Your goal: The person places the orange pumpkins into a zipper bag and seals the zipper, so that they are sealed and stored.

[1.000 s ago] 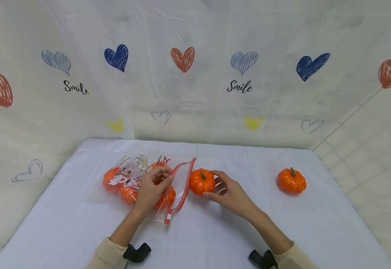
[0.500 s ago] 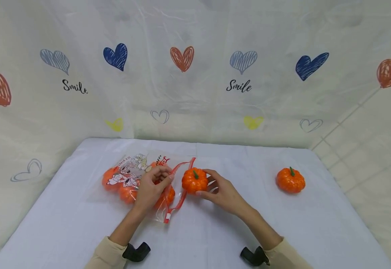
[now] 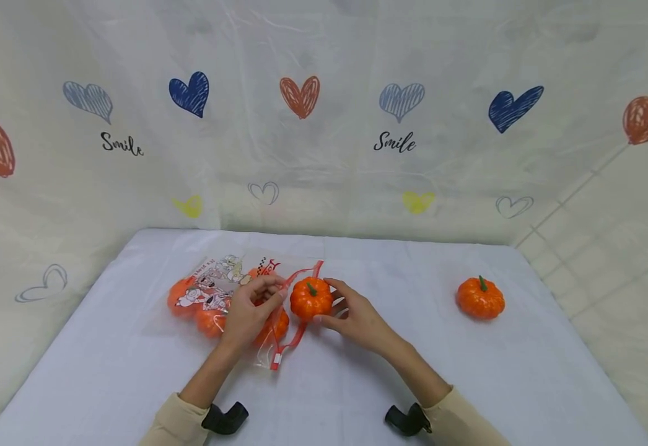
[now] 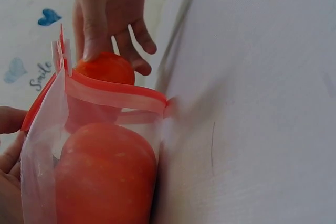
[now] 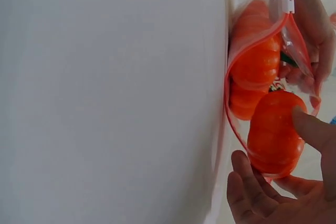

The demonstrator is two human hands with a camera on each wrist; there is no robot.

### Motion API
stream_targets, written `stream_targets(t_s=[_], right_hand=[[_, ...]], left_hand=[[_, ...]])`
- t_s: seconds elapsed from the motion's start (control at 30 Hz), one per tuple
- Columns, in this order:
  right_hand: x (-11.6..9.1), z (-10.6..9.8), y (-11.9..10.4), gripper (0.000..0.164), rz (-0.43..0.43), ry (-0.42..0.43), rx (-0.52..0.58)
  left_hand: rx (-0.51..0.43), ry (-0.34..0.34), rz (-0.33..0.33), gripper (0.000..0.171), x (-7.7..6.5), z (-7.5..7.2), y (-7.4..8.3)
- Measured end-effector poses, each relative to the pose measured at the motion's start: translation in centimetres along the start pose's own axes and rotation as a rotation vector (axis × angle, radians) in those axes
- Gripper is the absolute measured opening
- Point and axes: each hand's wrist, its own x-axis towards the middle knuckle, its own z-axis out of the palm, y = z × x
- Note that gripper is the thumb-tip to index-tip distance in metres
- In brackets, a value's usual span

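My right hand [image 3: 360,319] grips a small orange pumpkin [image 3: 310,300] with a green stem, thumb on one side and fingers on the other. That pumpkin sits at the mouth of a clear zip bag [image 3: 262,358] with a red zip edge and a white slider [image 5: 287,5]. My left hand [image 3: 248,313] pinches the bag's upper edge and holds the mouth apart. Several orange pumpkins [image 3: 181,297] lie inside the bag, partly covered by its printed cartoon figures and my left hand. In the left wrist view, the gripped pumpkin [image 4: 107,69] is partly behind the red edge.
Another orange pumpkin [image 3: 481,298] rests on the right side of the table, which has a white cloth [image 3: 402,272]. Behind the table hangs a pale curtain [image 3: 329,167] printed with hearts and the word Smile. A black wrist mount [image 3: 407,420] shows at each sleeve.
My right hand has moved left with the pumpkin, from beside the bag's red edge to its mouth. My left hand has kept its hold on the bag with hardly any movement.
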Motion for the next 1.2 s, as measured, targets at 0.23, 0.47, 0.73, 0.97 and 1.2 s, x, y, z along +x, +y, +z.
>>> stream_targets(t_s=[0.23, 0.47, 0.73, 0.97, 1.2], right_hand=[[0.8, 0.7, -0.3, 0.078, 0.013, 0.039, -0.009], [1.2, 1.4, -0.9, 0.060, 0.054, 0.076, 0.031], [1.8, 2.0, -0.9, 0.056, 0.029, 0.102, -0.051], [2.1, 2.3, -0.8, 0.058, 0.031, 0.095, -0.018], [2.3, 2.7, -1.0, 0.047, 0.033, 0.112, 0.053]], left_hand=[[-0.003, -0.012, 0.007, 0.019, 0.0, -0.1, 0.0], [-0.002, -0.017, 0.021, 0.020, -0.2, -0.1, 0.0], [-0.010, -0.024, 0.034, 0.021, -0.2, -0.2, -0.1], [-0.017, -0.020, 0.023, 0.021, -0.2, -0.2, 0.1], [-0.011, -0.016, 0.029, 0.022, -0.1, -0.2, 0.1]])
